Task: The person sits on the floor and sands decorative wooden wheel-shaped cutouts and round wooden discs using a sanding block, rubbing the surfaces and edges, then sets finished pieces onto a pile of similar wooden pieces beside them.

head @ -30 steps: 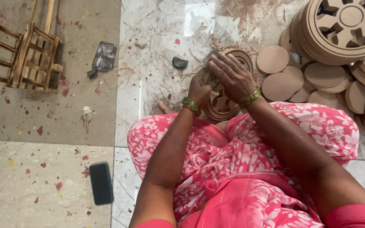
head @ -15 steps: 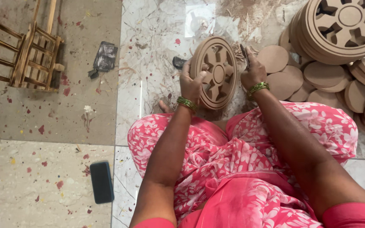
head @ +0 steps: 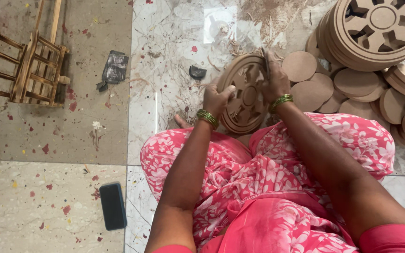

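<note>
Both hands, left (head: 217, 97) & right (head: 273, 82), grip carved wooden wheel (head: 245, 96); thin tool in right barely visible.

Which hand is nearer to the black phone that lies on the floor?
Left. The left hand grips the carved wooden disc on the side toward the phone. The right hand grips the disc's far side, farther away.

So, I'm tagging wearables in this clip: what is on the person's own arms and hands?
Both forearms are bare, with no gloves and no sleeves reaching the wrists. The left hand has a stack of thin green and gold bangles at its wrist; the right hand has similar green-gold bangles.
</note>
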The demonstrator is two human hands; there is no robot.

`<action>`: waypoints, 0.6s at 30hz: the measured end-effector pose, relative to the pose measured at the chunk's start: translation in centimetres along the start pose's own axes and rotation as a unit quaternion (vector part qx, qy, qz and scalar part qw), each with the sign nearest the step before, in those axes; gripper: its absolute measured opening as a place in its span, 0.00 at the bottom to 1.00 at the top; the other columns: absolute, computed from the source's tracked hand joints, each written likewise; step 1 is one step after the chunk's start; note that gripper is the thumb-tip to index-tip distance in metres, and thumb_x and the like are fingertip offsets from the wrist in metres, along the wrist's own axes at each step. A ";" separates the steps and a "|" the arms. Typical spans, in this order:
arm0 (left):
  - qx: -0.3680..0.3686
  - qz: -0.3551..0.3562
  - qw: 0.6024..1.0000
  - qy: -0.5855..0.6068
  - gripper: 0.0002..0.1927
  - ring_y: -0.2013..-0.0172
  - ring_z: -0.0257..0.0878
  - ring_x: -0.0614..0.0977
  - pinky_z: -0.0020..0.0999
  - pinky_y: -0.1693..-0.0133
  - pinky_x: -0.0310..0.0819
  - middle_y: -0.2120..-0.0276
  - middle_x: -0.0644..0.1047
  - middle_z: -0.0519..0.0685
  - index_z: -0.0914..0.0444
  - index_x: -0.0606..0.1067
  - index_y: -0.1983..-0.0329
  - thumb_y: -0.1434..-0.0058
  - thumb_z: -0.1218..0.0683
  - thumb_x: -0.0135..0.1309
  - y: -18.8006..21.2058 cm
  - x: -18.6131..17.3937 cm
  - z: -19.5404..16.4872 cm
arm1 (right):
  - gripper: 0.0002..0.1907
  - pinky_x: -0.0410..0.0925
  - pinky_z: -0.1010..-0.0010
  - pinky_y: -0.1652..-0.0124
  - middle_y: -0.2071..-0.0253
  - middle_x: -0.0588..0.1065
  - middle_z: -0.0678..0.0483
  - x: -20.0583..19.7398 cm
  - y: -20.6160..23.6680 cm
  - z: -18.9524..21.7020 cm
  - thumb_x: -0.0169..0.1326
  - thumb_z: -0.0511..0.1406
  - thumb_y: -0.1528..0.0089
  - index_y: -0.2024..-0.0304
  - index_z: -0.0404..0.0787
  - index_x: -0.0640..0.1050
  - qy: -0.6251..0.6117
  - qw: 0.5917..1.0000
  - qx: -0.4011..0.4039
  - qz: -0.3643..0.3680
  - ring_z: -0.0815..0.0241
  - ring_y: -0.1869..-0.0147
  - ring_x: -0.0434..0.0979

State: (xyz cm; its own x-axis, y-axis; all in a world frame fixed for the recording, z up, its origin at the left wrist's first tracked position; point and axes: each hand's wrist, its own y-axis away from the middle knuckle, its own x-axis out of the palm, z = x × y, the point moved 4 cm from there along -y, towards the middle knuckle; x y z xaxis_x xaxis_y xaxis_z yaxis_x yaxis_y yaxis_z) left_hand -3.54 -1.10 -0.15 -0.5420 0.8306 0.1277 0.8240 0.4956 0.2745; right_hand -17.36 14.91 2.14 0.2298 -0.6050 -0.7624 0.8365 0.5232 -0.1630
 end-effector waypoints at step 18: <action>0.071 0.035 0.996 -0.040 0.16 0.74 0.29 0.79 0.25 0.71 0.75 0.69 0.81 0.44 0.67 0.77 0.46 0.38 0.61 0.58 1.5 1.5 -2.2 | 0.40 0.69 0.55 0.40 0.37 0.73 0.43 -0.6 -0.2 -0.8 0.56 0.25 0.42 0.28 0.45 0.63 -0.018 0.992 0.113 0.052 0.47 0.36 0.73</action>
State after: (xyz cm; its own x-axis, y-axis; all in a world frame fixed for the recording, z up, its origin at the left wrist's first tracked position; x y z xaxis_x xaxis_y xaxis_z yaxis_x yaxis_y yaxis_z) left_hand -3.46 0.31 2.54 -0.4728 0.8788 0.0639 0.8771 0.4625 0.1298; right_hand -18.06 15.63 2.15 0.3348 -0.5787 -0.7437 0.8965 0.4387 0.0622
